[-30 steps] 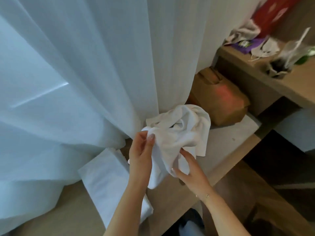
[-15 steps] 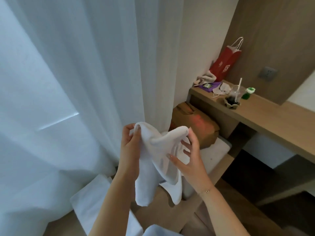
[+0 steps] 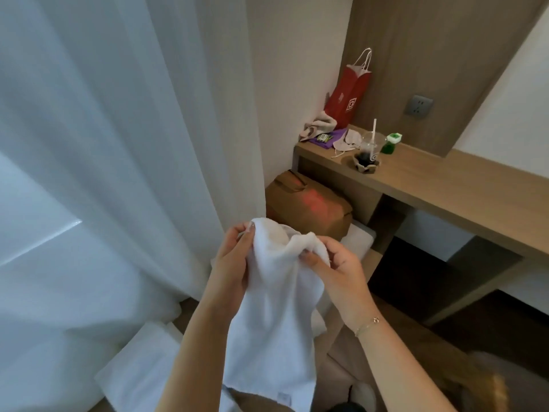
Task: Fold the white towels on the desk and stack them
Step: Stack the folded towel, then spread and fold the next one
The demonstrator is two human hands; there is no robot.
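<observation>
Towel lifted higher; both hands pinch its top edge.

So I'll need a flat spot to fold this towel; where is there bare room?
The upper shelf is bare to the right of the plastic cup and green bottle. Its left end is crowded around the red bag. Lower down, a folded towel and brown bag take up room; both hands hide the rest.
</observation>
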